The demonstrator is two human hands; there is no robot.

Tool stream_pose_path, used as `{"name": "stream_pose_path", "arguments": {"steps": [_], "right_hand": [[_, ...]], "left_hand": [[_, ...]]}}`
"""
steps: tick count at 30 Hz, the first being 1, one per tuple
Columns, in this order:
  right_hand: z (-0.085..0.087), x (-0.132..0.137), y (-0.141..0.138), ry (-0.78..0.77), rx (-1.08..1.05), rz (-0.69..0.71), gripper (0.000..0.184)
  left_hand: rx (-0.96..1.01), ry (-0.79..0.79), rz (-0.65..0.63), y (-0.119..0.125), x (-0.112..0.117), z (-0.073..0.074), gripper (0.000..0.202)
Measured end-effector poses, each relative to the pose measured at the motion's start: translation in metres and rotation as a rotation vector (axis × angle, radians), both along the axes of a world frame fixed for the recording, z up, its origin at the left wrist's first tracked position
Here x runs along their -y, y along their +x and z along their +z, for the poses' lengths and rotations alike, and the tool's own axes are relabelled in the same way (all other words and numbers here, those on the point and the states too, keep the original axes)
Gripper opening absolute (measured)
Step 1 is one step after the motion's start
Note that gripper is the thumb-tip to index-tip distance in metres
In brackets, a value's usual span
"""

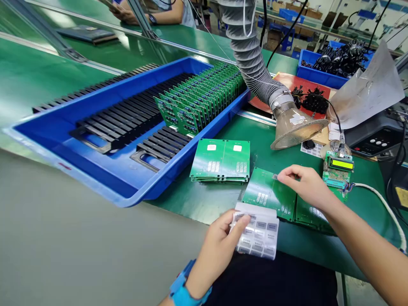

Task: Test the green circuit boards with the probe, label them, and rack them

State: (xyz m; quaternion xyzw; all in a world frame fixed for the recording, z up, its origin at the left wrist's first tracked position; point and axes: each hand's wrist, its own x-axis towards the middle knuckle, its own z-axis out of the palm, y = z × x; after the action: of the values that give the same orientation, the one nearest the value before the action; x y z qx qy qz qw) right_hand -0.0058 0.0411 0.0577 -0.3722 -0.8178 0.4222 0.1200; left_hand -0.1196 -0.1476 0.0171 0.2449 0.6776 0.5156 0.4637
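Note:
My left hand (223, 238) pinches a folded sheet of silvery printed stickers (259, 236), thumb on top, near the table's front edge. Between the thumb and forefinger of my right hand (306, 185) is one small sticker (275, 177), held just over a green circuit board (270, 191). Whether the sticker touches the board I cannot tell. Another green board (314, 214) lies to the right, partly under my right forearm. Left of these is a stack of green circuit boards (219, 159); its top board bears two white stickers.
A long blue tray (134, 195) with black slotted racks and upright circuit boards stands at the left. A fume extraction hose (255, 63) hangs over the table, its hood low. Right are a small display board (338, 168) with cable and a blue bin (321, 74) of black cables.

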Motion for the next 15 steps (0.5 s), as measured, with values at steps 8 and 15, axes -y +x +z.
{"name": "stream_pose_path", "arguments": {"steps": [8, 15], "right_hand": [[-0.029, -0.005, -0.032, 0.115, 0.175, 0.061, 0.022], [-0.026, 0.013, -0.032, 0.618, 0.293, 0.150, 0.015]], "left_hand": [[-0.106, 0.078, -0.203, -0.001, 0.007, 0.006, 0.025], [-0.063, 0.066, -0.232, -0.003, 0.007, 0.005, 0.025]]}}
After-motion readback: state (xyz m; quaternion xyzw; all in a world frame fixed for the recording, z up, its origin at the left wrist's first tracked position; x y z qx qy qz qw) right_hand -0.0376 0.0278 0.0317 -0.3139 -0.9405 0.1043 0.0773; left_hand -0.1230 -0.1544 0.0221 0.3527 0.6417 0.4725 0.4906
